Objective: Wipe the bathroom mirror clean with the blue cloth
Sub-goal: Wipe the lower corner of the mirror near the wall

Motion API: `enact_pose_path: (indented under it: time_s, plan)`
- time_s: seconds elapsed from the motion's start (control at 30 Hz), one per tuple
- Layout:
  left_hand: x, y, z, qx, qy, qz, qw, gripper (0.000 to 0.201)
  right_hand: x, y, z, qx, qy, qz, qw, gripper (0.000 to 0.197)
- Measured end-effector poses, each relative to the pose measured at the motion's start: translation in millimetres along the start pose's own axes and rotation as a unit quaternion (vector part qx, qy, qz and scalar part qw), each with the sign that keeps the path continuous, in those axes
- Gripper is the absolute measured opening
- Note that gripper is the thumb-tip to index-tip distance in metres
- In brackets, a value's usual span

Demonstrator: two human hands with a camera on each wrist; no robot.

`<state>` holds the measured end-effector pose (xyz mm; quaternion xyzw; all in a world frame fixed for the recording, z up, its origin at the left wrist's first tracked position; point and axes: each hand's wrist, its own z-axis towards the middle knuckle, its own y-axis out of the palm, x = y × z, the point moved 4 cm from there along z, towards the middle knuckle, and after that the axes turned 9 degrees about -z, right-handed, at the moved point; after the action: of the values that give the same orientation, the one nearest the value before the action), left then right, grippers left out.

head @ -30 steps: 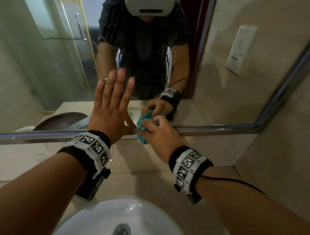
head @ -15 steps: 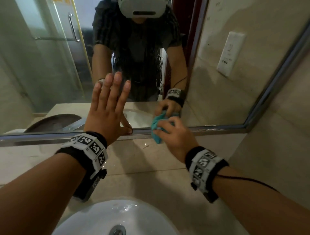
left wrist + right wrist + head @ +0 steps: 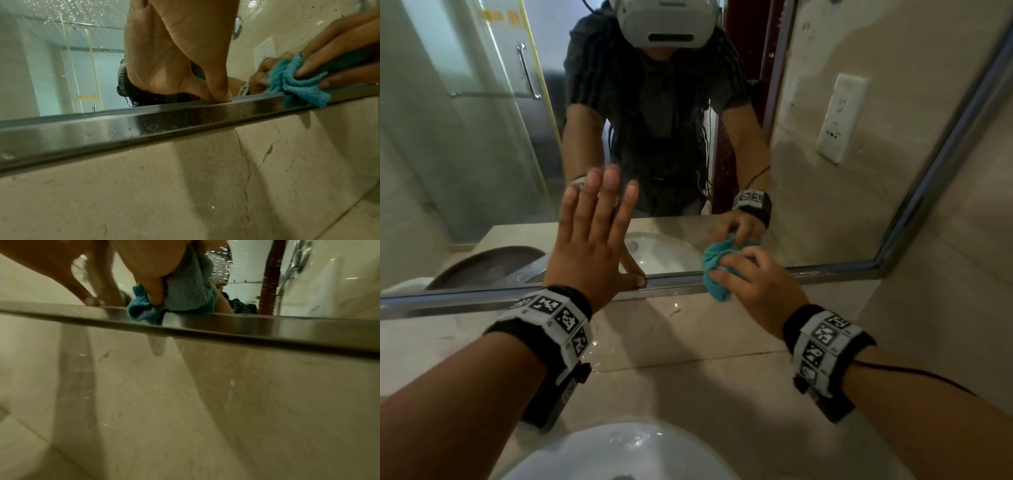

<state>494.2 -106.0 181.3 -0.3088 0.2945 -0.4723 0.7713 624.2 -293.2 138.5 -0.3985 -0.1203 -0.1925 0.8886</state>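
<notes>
The bathroom mirror (image 3: 825, 192) fills the wall ahead, edged by a metal frame (image 3: 482, 301) along its bottom. My right hand (image 3: 760, 284) grips a bunched blue cloth (image 3: 714, 270) and presses it against the glass at the mirror's lower edge; the cloth (image 3: 296, 84) hangs over the frame (image 3: 185, 116). In the right wrist view the cloth (image 3: 185, 293) sits wadded under my fingers on the frame (image 3: 287, 327). My left hand (image 3: 592, 236) lies flat on the glass with straight fingers, left of the cloth, its thumb (image 3: 218, 84) resting on the frame's top edge.
A white basin (image 3: 619, 452) sits below my arms on a beige stone counter (image 3: 688, 383). The mirror's right frame (image 3: 945, 144) slants up beside a beige wall. Water drops (image 3: 61, 9) speckle the glass. A wall socket (image 3: 840, 116) shows as a reflection.
My right hand has slid the cloth to the right along the mirror's bottom edge, away from the left hand. The left hand stays flat on the glass.
</notes>
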Motion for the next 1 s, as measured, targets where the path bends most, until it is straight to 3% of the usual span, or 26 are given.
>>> enact_pose_path:
  time_s: [0.07, 0.13, 0.17, 0.23, 0.3, 0.4, 0.53, 0.67, 0.7, 0.83, 0.93, 1.0]
  plan:
    - [-0.4, 0.1, -0.4, 0.004, -0.001, 0.006, 1.000, 0.148, -16.8, -5.1, 21.9, 0.030, -0.058, 0.016, 0.998, 0.036]
    - [-0.1, 0.3, -0.2, 0.004, 0.001, 0.004, 1.000, 0.148, -16.3, -18.8, 45.1, 0.062, -0.082, 0.035, 0.994, 0.051]
    - [-0.1, 0.2, 0.0, 0.005, 0.002, 0.001, 1.000, 0.148, -8.2, -28.7, 55.1, 0.085, -0.062, 0.025, 0.994, 0.054]
    - [-0.2, 0.2, -0.3, 0.006, 0.003, 0.002, 1.000, 0.148, 16.9, -50.5, 70.7, 0.142, 0.014, -0.042, 0.989, 0.040]
    - [-0.6, 0.5, -1.2, 0.006, 0.004, 0.005, 1.000, 0.147, 39.3, -64.2, 74.1, 0.183, 0.134, -0.048, 0.973, 0.025]
    - [0.6, 0.5, -0.3, 0.003, 0.005, 0.011, 1.000, 0.146, 31.6, -40.8, 59.8, 0.129, 0.219, 0.034, 0.967, 0.027]
    - [0.5, 0.9, -0.8, 0.003, 0.003, 0.022, 1.000, 0.147, -3.3, 10.0, 14.3, -0.036, 0.153, 0.057, 0.986, 0.027]
    - [0.9, -0.1, -0.1, -0.005, -0.004, 0.022, 1.000, 0.145, -2.1, 4.9, 1.1, -0.021, -0.015, 0.025, 0.999, 0.024]
    - [1.5, -0.4, -0.6, -0.007, -0.008, 0.022, 1.000, 0.145, 1.8, 4.2, 0.3, -0.020, -0.028, 0.022, 0.999, 0.023]
    - [13.7, -5.1, -4.6, 0.001, -0.035, 0.022, 0.999, 0.143, -5.0, -1.3, 9.2, -0.012, 0.075, 0.002, 0.997, 0.037]
    - [31.9, -11.0, -3.2, 0.018, -0.032, 0.023, 0.999, 0.133, -26.5, 10.4, 15.1, -0.027, 0.053, 0.026, 0.998, 0.052]
    - [46.7, -8.7, 1.6, 0.011, 0.015, 0.050, 0.999, 0.129, -19.5, 10.2, 7.0, -0.019, 0.049, 0.031, 0.998, 0.044]
